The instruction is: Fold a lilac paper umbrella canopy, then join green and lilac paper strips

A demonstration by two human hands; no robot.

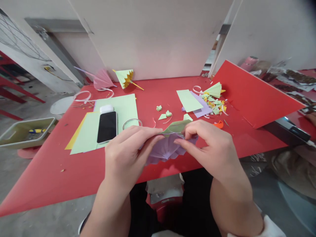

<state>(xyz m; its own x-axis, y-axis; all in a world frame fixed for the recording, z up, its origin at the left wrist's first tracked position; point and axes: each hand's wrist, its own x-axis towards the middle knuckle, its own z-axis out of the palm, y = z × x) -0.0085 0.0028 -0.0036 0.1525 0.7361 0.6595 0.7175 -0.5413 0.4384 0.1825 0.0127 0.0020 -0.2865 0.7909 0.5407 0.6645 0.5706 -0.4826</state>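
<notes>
Head view: my left hand (pixel 128 148) and right hand (pixel 209 144) both pinch the top edge of the pleated purple paper (pixel 165 150), where a green folded piece (pixel 176 126) lies against it, over the red table's (pixel 49 171) near edge. The paper looks feather-light, floppy and easily creased, so I'd hold it gently on the folds, right by my fingertips

A red table (pixel 160 89) is carrying green sheets (pixel 127 107) lying just left of the fingers (pixel 145 133). Small green scraps (pixel 165 115) are sitting just beyond them, a scrap pile (pixel 212 102) is lying beyond-right, and two paper umbrellas (pixel 125 78) are resting far beyond-left.
</notes>
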